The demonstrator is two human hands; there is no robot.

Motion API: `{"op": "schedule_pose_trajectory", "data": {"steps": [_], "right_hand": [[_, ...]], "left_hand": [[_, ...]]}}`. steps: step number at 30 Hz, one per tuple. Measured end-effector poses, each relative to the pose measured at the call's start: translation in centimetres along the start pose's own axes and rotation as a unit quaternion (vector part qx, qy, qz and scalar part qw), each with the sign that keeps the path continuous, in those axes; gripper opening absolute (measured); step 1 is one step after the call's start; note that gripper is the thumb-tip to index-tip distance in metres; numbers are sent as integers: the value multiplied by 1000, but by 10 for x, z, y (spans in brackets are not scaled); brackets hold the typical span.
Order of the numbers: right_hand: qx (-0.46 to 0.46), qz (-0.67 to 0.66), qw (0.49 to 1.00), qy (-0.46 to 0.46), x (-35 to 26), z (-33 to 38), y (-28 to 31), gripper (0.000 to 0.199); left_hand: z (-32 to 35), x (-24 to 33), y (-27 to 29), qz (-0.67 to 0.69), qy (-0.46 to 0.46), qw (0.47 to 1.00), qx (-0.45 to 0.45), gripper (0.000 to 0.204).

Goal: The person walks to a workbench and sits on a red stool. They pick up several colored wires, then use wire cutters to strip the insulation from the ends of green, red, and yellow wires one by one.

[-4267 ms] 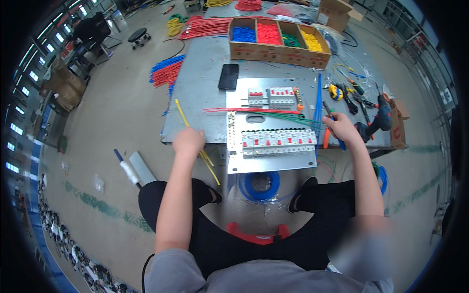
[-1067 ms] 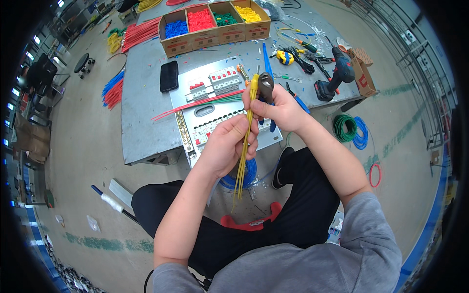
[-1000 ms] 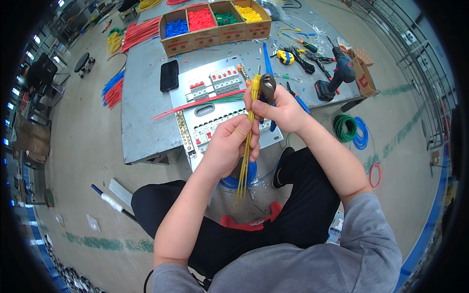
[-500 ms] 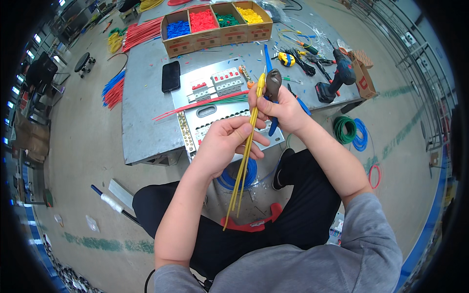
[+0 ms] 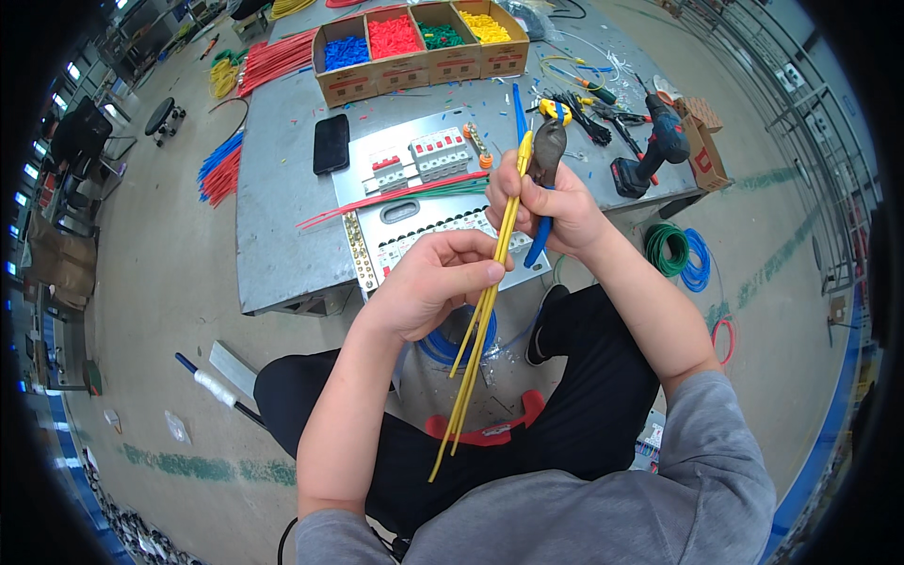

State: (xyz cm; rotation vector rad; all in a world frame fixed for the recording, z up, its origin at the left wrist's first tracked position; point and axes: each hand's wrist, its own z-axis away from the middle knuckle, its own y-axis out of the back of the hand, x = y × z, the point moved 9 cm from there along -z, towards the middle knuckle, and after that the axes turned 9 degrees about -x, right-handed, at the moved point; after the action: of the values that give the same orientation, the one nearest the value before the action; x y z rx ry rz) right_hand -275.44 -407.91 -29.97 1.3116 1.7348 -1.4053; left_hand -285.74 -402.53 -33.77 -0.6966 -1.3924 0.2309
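Observation:
A thin bundle of yellow wires runs from my right hand down past my left hand, its loose ends hanging over my lap. My left hand pinches the wires partway along, between thumb and fingertips. Higher up, my right hand grips the same bundle near its yellow-sleeved top end. Also in the right hand are pliers with a dark head and blue handles, head pointing up; its palm hides part of them. Beyond both hands lies a metal mounting plate with breakers, and red and green wires across it.
On the grey table are a phone, a cardboard box of coloured sleeves in compartments, a cordless drill, and a yellow tape measure. Wire coils lie on the floor at right. A red stool part shows between my legs.
My left hand's fingers, spread before, have closed to a pinch on the wires. The wire ends hang lower. My right hand has shifted slightly right and down with the pliers.

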Motion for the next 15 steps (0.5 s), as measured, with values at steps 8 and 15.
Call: {"op": "schedule_pose_trajectory", "data": {"steps": [8,15], "right_hand": [[10,19,1000,-3,-5,5,4,29],[31,37,999,14,-1,6,23,33]], "left_hand": [[0,0,-8,-15,28,999,25,24],[0,3,-1,26,12,998,54,18]]}}
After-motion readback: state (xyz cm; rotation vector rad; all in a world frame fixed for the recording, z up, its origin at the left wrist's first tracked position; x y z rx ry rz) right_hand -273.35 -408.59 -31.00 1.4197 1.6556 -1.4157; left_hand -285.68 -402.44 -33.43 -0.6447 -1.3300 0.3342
